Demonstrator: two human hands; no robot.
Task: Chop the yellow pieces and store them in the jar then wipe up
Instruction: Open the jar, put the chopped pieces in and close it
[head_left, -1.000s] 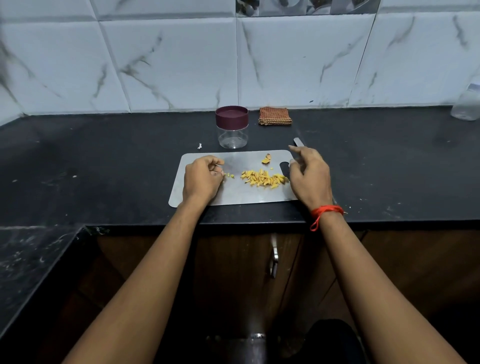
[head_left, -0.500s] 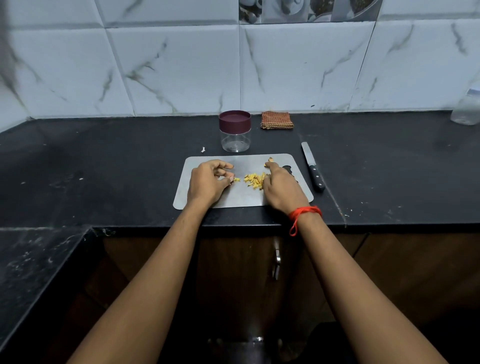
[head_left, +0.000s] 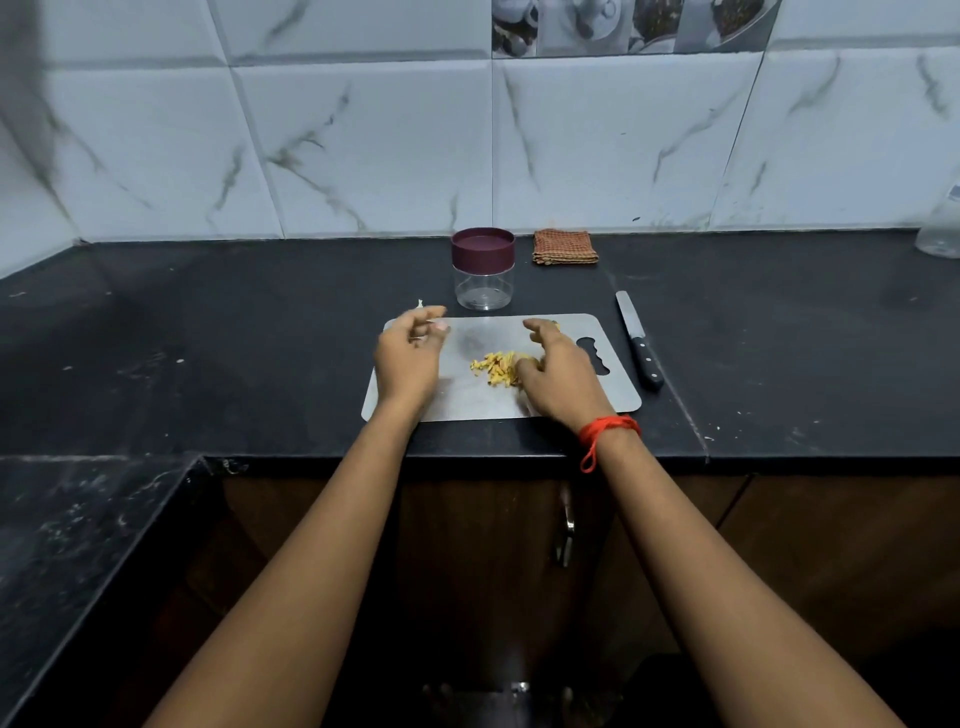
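A small heap of chopped yellow pieces (head_left: 496, 368) lies in the middle of a steel cutting board (head_left: 467, 400). My right hand (head_left: 561, 371) rests on the board against the heap's right side, fingers curved and spread, hiding some pieces. My left hand (head_left: 410, 353) hovers over the board's left end, fingers loosely apart, holding nothing that I can see. Just behind the board stands a clear jar (head_left: 483, 270), empty, with its maroon lid on. A black-handled knife (head_left: 639, 340) lies on the counter right of the board. A folded orange checked cloth (head_left: 565, 247) sits by the wall.
The black counter (head_left: 208, 338) runs left into a corner and has a front edge close below the board. A clear plastic bottle (head_left: 943, 228) stands at the far right by the tiled wall. A tiny white scrap (head_left: 420, 303) lies left of the jar.
My right hand put the knife down on the counter and came to the heap. My left hand lifted and moved toward the board's far left corner, and the loose pieces are gathered closer.
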